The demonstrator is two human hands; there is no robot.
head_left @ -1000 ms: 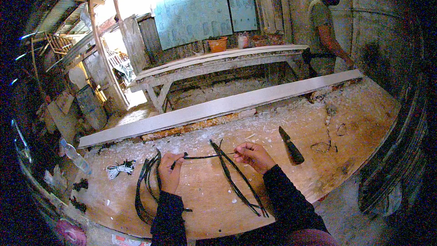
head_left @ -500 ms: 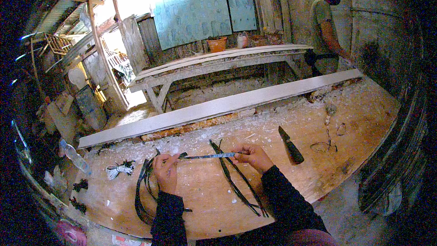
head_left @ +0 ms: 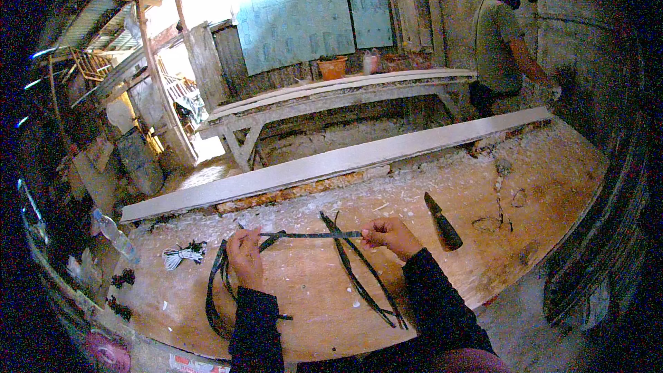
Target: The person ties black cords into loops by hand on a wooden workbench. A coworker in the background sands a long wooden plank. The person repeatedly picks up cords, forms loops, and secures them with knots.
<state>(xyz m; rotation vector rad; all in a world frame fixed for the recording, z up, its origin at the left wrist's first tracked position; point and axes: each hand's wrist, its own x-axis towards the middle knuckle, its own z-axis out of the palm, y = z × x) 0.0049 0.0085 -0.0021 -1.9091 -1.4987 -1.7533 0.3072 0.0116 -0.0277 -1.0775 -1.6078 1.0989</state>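
Note:
My left hand [head_left: 246,257] and my right hand [head_left: 394,237] pinch a thin dark flat strip [head_left: 311,235], which stretches nearly level between them above the wooden tabletop [head_left: 307,304]. Below my left hand, a loop of similar dark strips [head_left: 213,297] curves over the wood, partly hidden by the hand and sleeve. Two or more loose dark strips [head_left: 351,273] lie crossed under the held one, near my right hand. To the right of that hand rests a knife [head_left: 443,222], its dark handle toward me and its blade pointing away.
A long pale board [head_left: 331,161] runs along the table's far edge, with whitish scraps before it. A white cord bundle [head_left: 183,255] lies left, thin wire loops [head_left: 492,222] right. Beyond are a bench [head_left: 345,91], an orange pot [head_left: 332,68] and a standing person [head_left: 498,41].
My hands have moved slightly apart along the strip, the left one leftward and the right one rightward. The strip has turned to show a narrower, darker face. The other person's arm has shifted right.

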